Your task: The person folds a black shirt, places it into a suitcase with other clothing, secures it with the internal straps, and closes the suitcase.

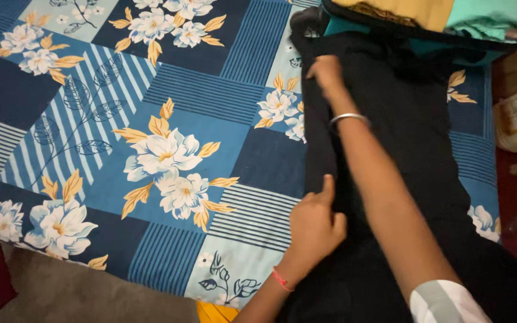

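A long black cloth (414, 179) lies on the right side of the blue flowered bedsheet (151, 149). The left hand (315, 224) pinches its near left edge with curled fingers. The right hand (326, 75) reaches far and grips the cloth's far edge.

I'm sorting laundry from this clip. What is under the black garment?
The black garment lies on the blue floral bedsheet, with both the left hand and right hand on it. Anything else beneath is covered.

Warm dim indoor light, soft shadows, no glare, slight motion blur, black cloth (402, 155) loses detail
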